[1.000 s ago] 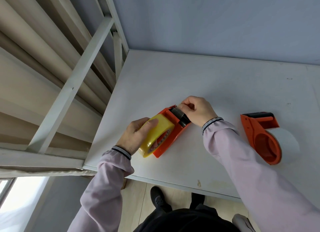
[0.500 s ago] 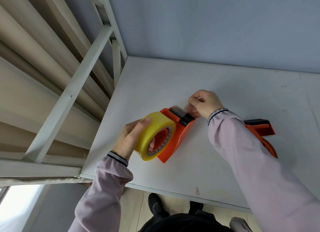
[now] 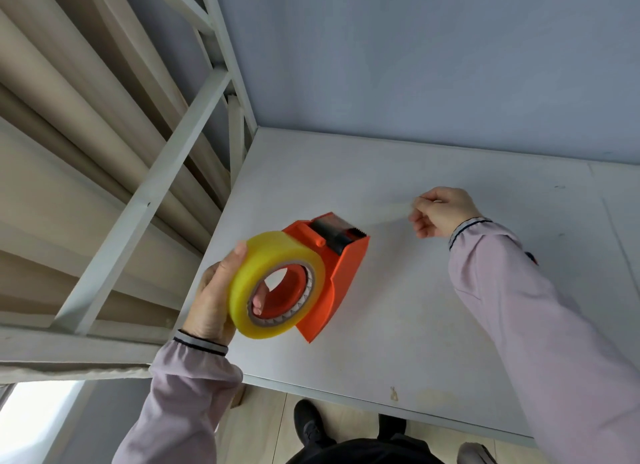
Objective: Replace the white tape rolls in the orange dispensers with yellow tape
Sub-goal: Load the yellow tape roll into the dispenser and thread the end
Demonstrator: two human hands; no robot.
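The left hand [image 3: 211,297] grips the yellow tape roll [image 3: 273,283], seated in the orange dispenser [image 3: 332,266], raised above the white desk [image 3: 415,325]. The right hand [image 3: 441,212], fingers pinched, holds a clear tape strand beyond the cutter.

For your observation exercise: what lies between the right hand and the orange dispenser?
Head view: a faint clear tape strip spans from the dispenser to the right hand, above bare table.

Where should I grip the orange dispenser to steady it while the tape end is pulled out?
Grip the orange dispenser by its flat side wall below the cutter, coming from the right side. The yellow tape roll and the left hand cover its left face, and the serrated cutter on top, where the tape seems to feed out toward the right hand, is best avoided.
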